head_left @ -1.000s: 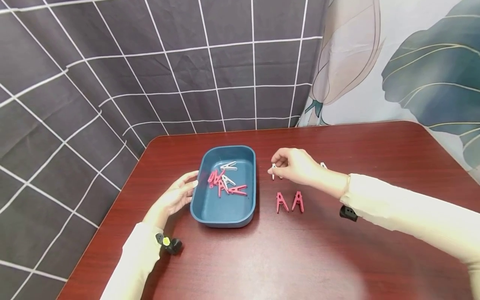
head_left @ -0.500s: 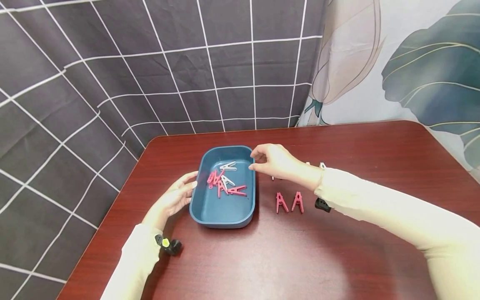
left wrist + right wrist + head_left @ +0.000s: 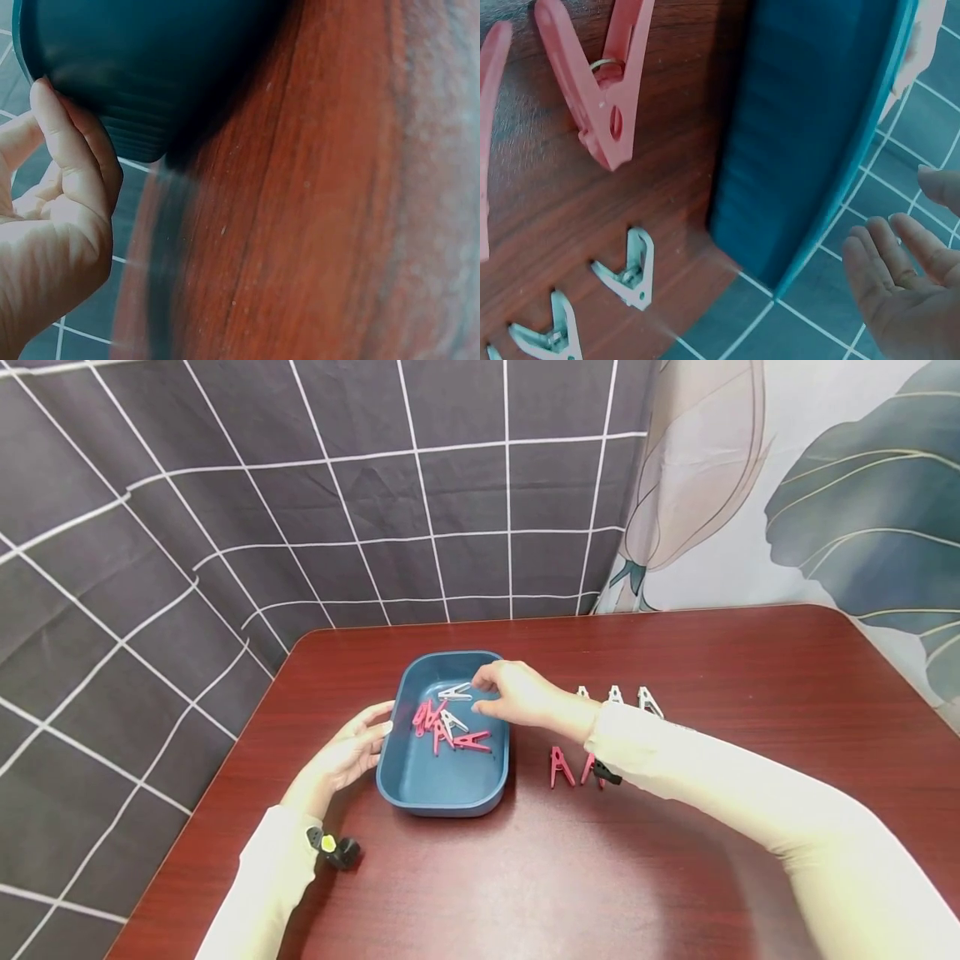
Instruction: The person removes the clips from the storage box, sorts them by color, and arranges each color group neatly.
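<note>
A person's right hand (image 3: 517,693) reached over the far right part of a blue tray (image 3: 420,793), its fingers (image 3: 900,255) spread and relaxed above the clothespins inside and gripping nothing. Its fingertips hovered just beside a white clothespin (image 3: 455,692) lying near the tray's far end; whether they touched it could not be told. Below that pin, a loose heap of pink clothespins (image 3: 450,735) lay in the middle of the tray, with another white one mixed among them. The left hand (image 3: 348,756) rested against the tray's left wall, its fingers (image 3: 71,142) straight and pressed to the rim rather than curled round it. The tray sat toward the far left part of the dark red surface (image 3: 675,643). To the right of the tray, two pink clothespins (image 3: 561,767) stood upright side by side, partly hidden by the right sleeve (image 3: 712,777). Beyond them, a row of three white clothespins (image 3: 617,695) stood on the surface, well apart from the tray. A checked grey cloth (image 3: 225,527) hung behind the far edge, with a leaf-printed curtain (image 3: 825,510) beside it toward the far right corner.
</note>
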`<state>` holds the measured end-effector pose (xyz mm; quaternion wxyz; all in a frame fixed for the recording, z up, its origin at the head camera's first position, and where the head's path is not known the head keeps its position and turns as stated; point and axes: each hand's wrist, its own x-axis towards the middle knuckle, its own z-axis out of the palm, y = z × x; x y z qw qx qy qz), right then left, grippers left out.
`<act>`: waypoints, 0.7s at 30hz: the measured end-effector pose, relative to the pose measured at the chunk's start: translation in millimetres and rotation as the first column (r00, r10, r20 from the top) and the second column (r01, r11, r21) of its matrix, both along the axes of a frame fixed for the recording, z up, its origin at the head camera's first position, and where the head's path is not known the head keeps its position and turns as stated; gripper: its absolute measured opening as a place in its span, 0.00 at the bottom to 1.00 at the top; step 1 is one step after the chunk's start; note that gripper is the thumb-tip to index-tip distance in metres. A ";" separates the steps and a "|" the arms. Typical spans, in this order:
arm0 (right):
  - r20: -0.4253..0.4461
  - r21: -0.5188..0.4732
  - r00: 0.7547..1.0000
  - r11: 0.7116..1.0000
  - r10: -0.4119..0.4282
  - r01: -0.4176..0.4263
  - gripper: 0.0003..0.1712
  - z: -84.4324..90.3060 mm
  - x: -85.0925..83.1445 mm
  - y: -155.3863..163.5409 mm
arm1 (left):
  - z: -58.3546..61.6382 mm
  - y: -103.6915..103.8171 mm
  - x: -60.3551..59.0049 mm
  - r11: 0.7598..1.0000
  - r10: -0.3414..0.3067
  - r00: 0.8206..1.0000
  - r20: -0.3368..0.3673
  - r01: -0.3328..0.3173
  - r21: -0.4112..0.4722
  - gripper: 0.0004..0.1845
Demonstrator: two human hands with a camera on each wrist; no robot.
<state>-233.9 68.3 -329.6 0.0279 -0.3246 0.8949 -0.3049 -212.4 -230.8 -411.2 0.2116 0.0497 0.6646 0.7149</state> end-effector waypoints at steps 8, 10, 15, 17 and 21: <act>0.030 0.026 0.999 0.999 0.037 -0.038 0.18 -16.0 -3.6 -9.4 | 0.9 -0.3 -1.8 1.000 -0.003 1.000 0.008 0.003 -0.016 0.27; 0.045 0.031 0.998 0.999 0.043 -0.045 0.19 -19.1 -3.8 -12.0 | 0.7 -1.0 -2.4 1.000 -0.010 1.000 0.005 0.010 -0.015 0.27; 0.050 0.057 0.996 0.995 0.076 -0.079 0.20 -26.1 -2.7 -19.4 | -0.2 -1.7 -3.2 1.000 -0.026 1.000 -0.003 0.026 0.006 0.28; 0.047 0.072 0.995 0.993 0.092 -0.096 0.20 -29.0 -2.1 -22.5 | -0.9 -1.8 -3.3 0.999 -0.035 0.999 -0.007 0.035 0.021 0.28; 0.046 0.134 0.994 0.985 0.102 -0.108 0.19 -33.4 -1.0 -29.7 | -2.0 -2.7 -4.3 0.997 -0.059 0.998 -0.019 0.060 0.057 0.28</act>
